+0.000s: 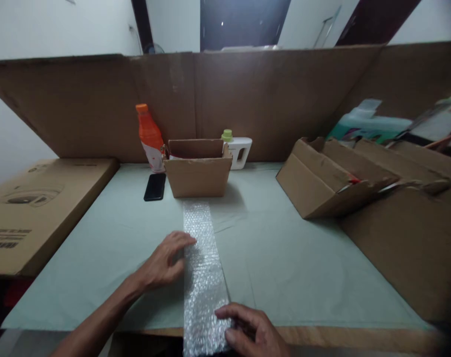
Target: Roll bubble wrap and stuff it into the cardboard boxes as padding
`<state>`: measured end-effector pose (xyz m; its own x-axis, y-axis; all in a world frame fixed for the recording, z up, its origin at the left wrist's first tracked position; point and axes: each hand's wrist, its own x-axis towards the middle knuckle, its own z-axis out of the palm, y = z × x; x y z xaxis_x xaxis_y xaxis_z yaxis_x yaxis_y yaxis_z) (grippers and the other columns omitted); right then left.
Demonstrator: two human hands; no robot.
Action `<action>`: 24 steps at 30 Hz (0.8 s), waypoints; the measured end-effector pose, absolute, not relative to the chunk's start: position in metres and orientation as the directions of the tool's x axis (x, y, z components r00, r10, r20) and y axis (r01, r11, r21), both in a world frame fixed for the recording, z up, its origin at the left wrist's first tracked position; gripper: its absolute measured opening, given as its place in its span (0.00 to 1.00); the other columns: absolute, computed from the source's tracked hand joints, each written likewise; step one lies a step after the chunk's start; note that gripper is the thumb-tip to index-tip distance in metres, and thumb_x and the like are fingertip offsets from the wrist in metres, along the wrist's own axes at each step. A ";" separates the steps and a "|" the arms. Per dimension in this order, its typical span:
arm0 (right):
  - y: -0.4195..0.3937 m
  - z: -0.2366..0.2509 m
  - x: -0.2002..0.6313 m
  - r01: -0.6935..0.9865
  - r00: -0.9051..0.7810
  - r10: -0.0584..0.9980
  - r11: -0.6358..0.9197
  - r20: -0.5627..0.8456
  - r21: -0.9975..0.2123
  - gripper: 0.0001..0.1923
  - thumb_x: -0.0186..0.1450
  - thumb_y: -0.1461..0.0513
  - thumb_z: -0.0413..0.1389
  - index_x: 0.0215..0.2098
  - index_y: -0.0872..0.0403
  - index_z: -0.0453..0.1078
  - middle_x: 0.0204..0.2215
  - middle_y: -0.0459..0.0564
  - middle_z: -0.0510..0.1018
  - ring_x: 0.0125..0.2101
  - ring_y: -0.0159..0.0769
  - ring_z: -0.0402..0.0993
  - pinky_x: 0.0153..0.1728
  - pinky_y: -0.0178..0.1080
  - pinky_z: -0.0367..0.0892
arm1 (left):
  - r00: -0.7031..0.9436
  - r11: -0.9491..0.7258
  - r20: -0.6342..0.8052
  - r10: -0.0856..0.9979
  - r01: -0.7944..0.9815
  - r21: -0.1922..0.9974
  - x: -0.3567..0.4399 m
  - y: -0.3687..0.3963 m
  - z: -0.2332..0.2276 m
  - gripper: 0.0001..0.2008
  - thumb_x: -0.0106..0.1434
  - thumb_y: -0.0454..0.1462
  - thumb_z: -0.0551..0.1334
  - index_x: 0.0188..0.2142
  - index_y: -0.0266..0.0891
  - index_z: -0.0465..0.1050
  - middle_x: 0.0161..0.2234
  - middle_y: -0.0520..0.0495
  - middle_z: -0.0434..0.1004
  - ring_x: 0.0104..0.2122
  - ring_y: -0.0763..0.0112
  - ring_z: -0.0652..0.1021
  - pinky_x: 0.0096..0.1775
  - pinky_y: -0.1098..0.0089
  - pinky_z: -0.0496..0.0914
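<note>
A long strip of bubble wrap (pixel 201 267) lies lengthwise in front of me on the pale green cloth, its near end reaching past the table edge. My left hand (pixel 166 260) is open at the strip's left side, fingers stretched, with the index fingertip over its edge. Curled at the near right corner, my right hand (pixel 253 329) has its thumb and index finger on the bubble wrap. Something dark shows under its palm, too hidden to name. Beyond the strip's far end stands an open cardboard box (pixel 199 176).
A black phone (pixel 154 187), an orange-capped bottle (pixel 150 139) and a white jug (pixel 240 152) are near that box. Open cardboard boxes (pixel 333 183) line the right, before a teal-filled jug (pixel 370 126). A flat carton (pixel 43 213) lies left. Cardboard panels (pixel 266 99) wall the back.
</note>
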<state>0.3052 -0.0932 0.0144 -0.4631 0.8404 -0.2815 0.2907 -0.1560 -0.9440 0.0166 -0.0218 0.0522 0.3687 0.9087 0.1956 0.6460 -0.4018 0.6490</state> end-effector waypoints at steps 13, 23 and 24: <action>-0.046 0.045 0.282 0.220 -0.413 0.911 0.074 -0.025 -0.973 0.23 0.70 0.55 0.54 0.62 0.46 0.63 0.45 0.54 0.80 0.40 0.39 0.79 0.40 0.43 0.75 | -0.080 0.123 -0.093 0.992 0.670 0.732 0.043 -0.044 0.019 0.37 0.59 0.38 0.59 0.68 0.38 0.57 0.25 0.54 0.71 0.25 0.66 0.72 0.31 0.68 0.66; -0.022 0.021 0.258 0.555 -0.718 0.642 0.761 0.269 -0.336 0.22 0.63 0.69 0.54 0.56 0.55 0.70 0.59 0.61 0.73 0.58 0.54 0.68 0.53 0.57 0.70 | -0.006 -0.018 0.032 0.999 0.719 0.695 0.044 -0.038 0.005 0.39 0.61 0.35 0.60 0.70 0.42 0.50 0.29 0.53 0.75 0.30 0.66 0.76 0.36 0.69 0.70; -0.019 0.019 0.256 0.557 -0.722 0.635 0.769 0.274 -0.314 0.20 0.64 0.69 0.54 0.54 0.55 0.71 0.58 0.61 0.74 0.57 0.53 0.69 0.52 0.56 0.71 | -0.011 -0.033 0.060 0.998 0.737 0.675 0.043 -0.038 0.004 0.38 0.61 0.35 0.60 0.70 0.41 0.51 0.32 0.50 0.76 0.33 0.65 0.76 0.39 0.67 0.72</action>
<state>0.2560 -0.0195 0.0195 -0.7222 0.6352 0.2737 0.5573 0.7688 -0.3137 0.0427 -0.0375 0.0037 -0.0107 0.9981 0.0601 0.7369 -0.0328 0.6752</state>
